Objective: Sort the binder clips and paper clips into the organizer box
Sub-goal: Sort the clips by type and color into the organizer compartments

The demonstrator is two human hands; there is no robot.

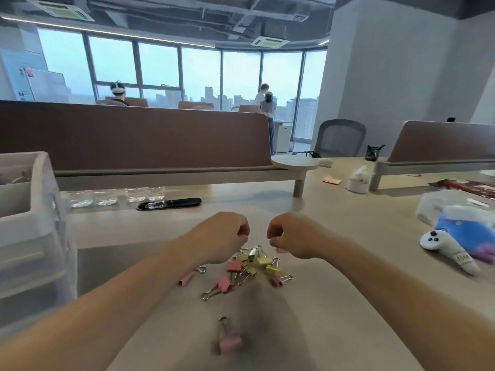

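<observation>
A loose pile of pink and yellow binder clips (pixel 249 266) lies on the beige table in front of me. One pink binder clip (pixel 229 341) lies apart, nearer to me. My left hand (pixel 222 236) and my right hand (pixel 294 234) hover side by side just over the pile's far edge, both with fingers curled downward. No clip shows between the fingers; the palms are hidden. A small pink piece (pixel 281 250) peeks out under my right hand. The white and clear organizer box (pixel 40 188) stands at the left edge. I see no paper clips.
Small clear cups (pixel 115 196) and a black cable slot (pixel 171 204) lie beyond my hands, before a brown divider (pixel 134 135). A white toy (pixel 452 253), a blue pouch and a plastic bag lie at the right. People stand far off by the windows.
</observation>
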